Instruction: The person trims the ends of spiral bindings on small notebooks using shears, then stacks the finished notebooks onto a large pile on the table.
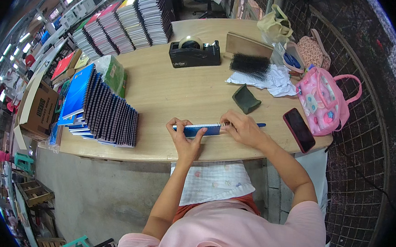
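A small blue notebook (202, 130) is tilted up on edge above the near part of the table, its narrow edge facing up. My left hand (185, 138) grips its left end, thumb on the blue cover. At the notebook's right end, my right hand (241, 129) is closed with fingertips pinched by a whitish, coil-like part of the edge. The blue tip of a slim, pen-like thing (261, 124) sticks out beyond the right hand; whether the hand holds it is hidden. A dark green folded piece (246, 99) lies just beyond the right hand.
Left stands a stack of blue spiral notebooks (102, 112), with a cardboard box (40, 108) beside it. Farther back are notebook stacks (122, 24) and a black tape dispenser (195, 54). On the right are a black brush (250, 66), a phone (299, 130) and a pink bag (321, 102).
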Available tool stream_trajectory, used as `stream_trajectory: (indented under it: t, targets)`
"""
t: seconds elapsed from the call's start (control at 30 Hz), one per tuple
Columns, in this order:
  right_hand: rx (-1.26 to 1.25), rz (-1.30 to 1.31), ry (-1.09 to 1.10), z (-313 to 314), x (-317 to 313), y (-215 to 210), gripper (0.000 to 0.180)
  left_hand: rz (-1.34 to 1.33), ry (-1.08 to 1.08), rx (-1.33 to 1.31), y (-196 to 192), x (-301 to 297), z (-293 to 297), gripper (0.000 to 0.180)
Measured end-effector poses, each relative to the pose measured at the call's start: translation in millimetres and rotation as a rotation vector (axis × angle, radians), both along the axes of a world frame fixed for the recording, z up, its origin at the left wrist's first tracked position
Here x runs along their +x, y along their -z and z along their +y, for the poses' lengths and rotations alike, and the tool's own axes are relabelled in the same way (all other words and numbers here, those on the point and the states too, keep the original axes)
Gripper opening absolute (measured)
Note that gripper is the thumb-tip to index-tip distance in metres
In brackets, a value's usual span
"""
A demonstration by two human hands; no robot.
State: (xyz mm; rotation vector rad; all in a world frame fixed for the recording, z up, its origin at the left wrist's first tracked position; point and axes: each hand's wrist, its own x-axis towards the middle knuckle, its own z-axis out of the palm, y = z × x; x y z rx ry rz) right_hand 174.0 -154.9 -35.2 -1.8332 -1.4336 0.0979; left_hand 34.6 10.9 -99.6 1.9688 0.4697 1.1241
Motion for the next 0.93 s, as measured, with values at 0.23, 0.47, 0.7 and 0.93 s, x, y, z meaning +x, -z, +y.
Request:
stream_trajectory:
  t: [0.23, 0.47, 0.7, 0.93]
  targets:
    - [-0.033, -0.194, 0.073, 11.0, -7.1, -6.3, 0.020, -0.021, -0.004, 0.001, -1.1, 0.5, -2.5, 0.047]
    - [-0.061, -0.115, 0.114, 15.0, -12.5, 2.4, 0.021, -0.044, -0.001, -0.036, -3.0, 0.8, -5.1, 0.046]
    - [-0.376, -0.235, 0.826, 25.7, 52.6, -5.9, 0.057, -0.004, 0.034, 0.083, -6.3, -7.0, 4.7, 0.045]
    - [-0.522, 0.025, 0.791, 40.0, 63.4, 40.6, 0.071, 0.052, 0.126, -0.009, -0.4, -18.5, 24.2, 0.046]
